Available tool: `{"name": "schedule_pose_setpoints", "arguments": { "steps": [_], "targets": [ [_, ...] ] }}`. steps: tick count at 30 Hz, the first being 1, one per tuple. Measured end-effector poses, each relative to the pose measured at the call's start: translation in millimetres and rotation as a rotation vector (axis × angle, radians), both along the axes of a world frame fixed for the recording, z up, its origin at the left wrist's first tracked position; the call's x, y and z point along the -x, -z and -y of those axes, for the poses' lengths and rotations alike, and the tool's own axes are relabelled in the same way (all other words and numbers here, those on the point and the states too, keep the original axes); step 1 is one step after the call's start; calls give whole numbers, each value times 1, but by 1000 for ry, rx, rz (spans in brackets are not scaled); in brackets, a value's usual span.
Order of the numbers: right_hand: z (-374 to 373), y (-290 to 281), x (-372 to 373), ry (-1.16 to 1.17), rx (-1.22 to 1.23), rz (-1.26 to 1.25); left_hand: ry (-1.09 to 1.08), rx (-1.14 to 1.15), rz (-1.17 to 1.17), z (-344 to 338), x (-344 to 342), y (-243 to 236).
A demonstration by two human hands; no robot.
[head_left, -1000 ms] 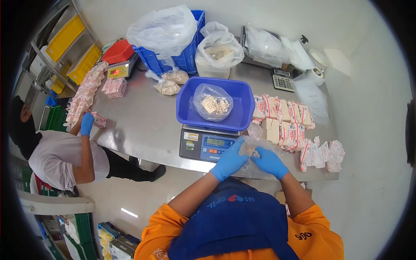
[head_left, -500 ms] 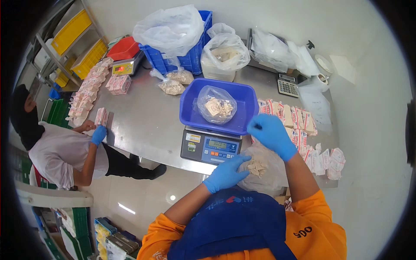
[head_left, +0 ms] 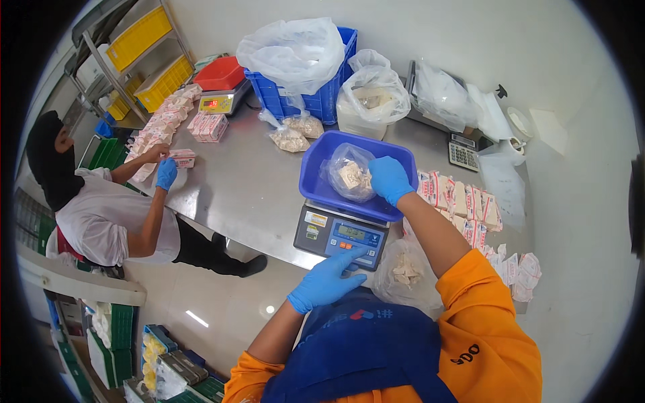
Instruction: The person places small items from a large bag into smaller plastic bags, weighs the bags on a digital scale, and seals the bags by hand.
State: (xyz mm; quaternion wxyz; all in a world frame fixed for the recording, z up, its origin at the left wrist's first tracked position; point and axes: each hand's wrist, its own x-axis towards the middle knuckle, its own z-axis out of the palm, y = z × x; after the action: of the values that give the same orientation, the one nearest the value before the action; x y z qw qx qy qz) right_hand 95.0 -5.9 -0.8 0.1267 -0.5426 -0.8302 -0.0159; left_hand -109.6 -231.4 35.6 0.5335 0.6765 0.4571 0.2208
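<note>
A blue plastic tub [head_left: 310,178] stands on a digital scale [head_left: 321,235]. In it sits a clear plastic bag [head_left: 353,153] holding pale beige crumbly chunks [head_left: 352,176]. My right hand [head_left: 391,180], blue-gloved, reaches over the tub's right side to the bag. Its fingers curl down, closed, and whatever is in them is hidden. My left hand [head_left: 329,279], also gloved, has its fingers stretched out by the front of the scale and appears to hold nothing. Right of the scale lies a second open clear bag [head_left: 418,292] with similar beige pieces [head_left: 407,270].
Rows of red-and-white wrapped blocks [head_left: 463,201] lie at right, below a calculator [head_left: 463,153]. Behind the tub stand a bag-lined white container [head_left: 363,117], a blue crate [head_left: 329,101] and two filled bags [head_left: 290,140]. A co-worker [head_left: 107,208] handles a wrapped pack [head_left: 183,158] at left.
My right hand has moved from above the second bag into the blue tub. My left hand has left the second bag and drawn leftward. The co-worker has turned the wrapped pack.
</note>
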Motion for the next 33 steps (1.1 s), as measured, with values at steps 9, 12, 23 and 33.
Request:
{"name": "schedule_pose_setpoints", "arguments": {
  "steps": [9,12,23,33],
  "targets": [
    [7,-22,-3,-70,102,-230,5,10,80,-10,7,9],
    [8,-15,-5,-94,91,-385,-19,41,152,-30,9,-9],
    [-26,-11,-20,150,265,16,-315,-407,-868,-178,-3,-13],
    [-67,-132,-19,209,847,-1370,-700,213,407,-206,56,-106]
  ]
}}
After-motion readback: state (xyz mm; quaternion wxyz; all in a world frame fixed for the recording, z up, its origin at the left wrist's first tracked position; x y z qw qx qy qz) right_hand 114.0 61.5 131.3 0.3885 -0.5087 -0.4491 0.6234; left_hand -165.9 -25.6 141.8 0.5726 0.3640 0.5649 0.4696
